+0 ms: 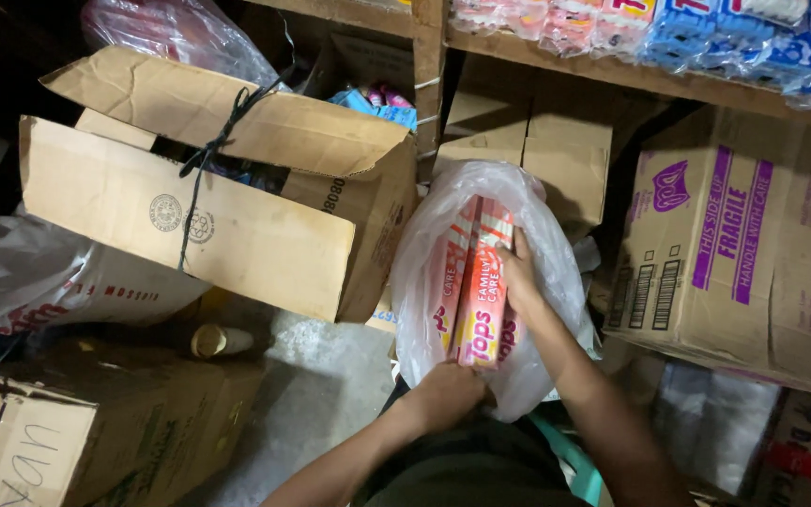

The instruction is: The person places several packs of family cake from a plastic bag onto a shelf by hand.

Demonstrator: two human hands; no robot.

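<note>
At the far left lies a white plastic sack (44,277) with red print, and near it, at the bottom left corner, stands a brown carton (96,437) with handwriting on its side. Between them a small cream-coloured bottle (221,340) lies on the grey floor (316,394). Behind these, a big cardboard box (208,202) sits tilted, its flaps open and a dark string tied around it.

In the middle, a thin translucent plastic bag (537,225) stands just to the right of that big box. Inside it are long red and pink packs (476,286), upright and side by side. The left hand (443,394) is at the near end of the packs, fingers curled closed on the bottom edge of the bag and packs. The right hand (518,277) is inside the mouth of the bag, its fingers flat and close together against the right side of the packs, pressing on them; the thumb I cannot see.

On the right, a large carton (753,253) with purple print rests under a wooden shelf (612,70). On the shelf, far and high, lie rows of pink and blue wrapped packets (706,33).
</note>
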